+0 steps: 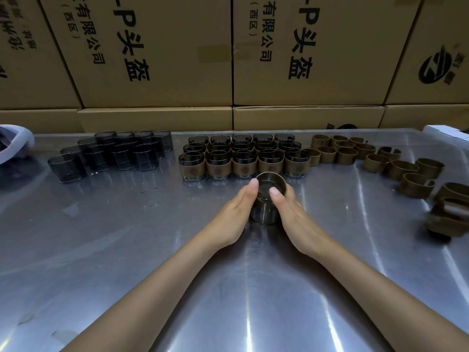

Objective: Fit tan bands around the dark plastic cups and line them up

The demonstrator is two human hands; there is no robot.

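A dark plastic cup (264,213) stands on the steel table in the middle, with a tan band (274,177) around its upper rim. My left hand (236,212) and my right hand (291,214) hold it from both sides, thumbs on the rim. Behind it stand rows of banded cups (243,158). Bare dark cups (114,154) are grouped at the back left. Loose tan bands (368,154) lie at the back right.
The steel table (127,250) reflects light streaks. Cardboard boxes (228,59) form a wall along its far edge. A white bag (15,143) sits at the far left and a white box corner (446,132) at the far right.
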